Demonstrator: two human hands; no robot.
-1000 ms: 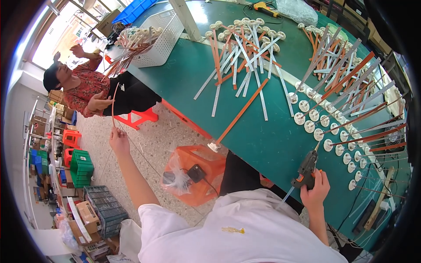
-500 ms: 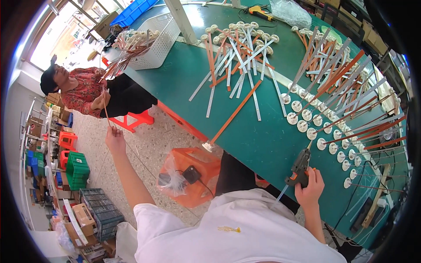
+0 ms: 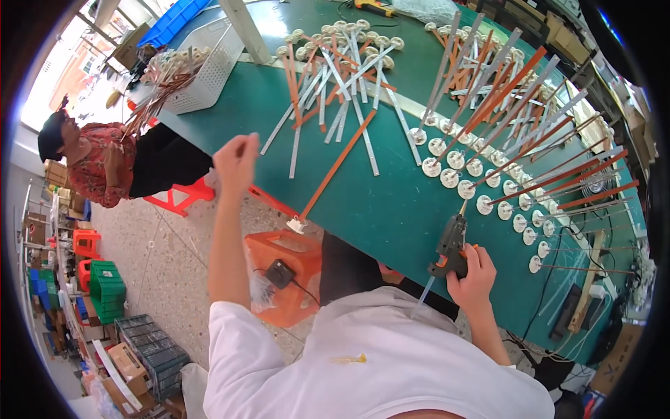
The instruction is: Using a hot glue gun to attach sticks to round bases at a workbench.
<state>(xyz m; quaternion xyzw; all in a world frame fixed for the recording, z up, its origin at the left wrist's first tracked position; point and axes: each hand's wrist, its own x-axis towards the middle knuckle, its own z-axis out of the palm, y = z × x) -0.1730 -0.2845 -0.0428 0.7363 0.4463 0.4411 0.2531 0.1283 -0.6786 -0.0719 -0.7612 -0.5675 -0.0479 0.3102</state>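
Observation:
My right hand (image 3: 474, 276) grips a black hot glue gun (image 3: 451, 248), its nozzle pointing at the rows of round white bases. A clear glue stick (image 3: 426, 290) sticks out of its rear end. Those round white bases (image 3: 465, 188) stand on the table, with grey and brown strips rising from them. My left hand (image 3: 236, 164) is raised by the table's left edge, fingers curled together; what they hold, if anything, is hidden. Nearest to it on the table lie loose strips with white bases (image 3: 335, 84), and one brown strip (image 3: 340, 164) whose base overhangs the front edge.
The green table (image 3: 391, 216) spans the middle and right. A white basket (image 3: 213, 70) full of strips stands at its far left corner. A seated person (image 3: 105, 160) in a red patterned top is beyond the left edge. An orange stool (image 3: 296, 300) stands below the table edge.
My left hand has swung up and right, from beside the other person's hand and a strip there to the table edge. The view has shifted; the glue gun stays in my right hand.

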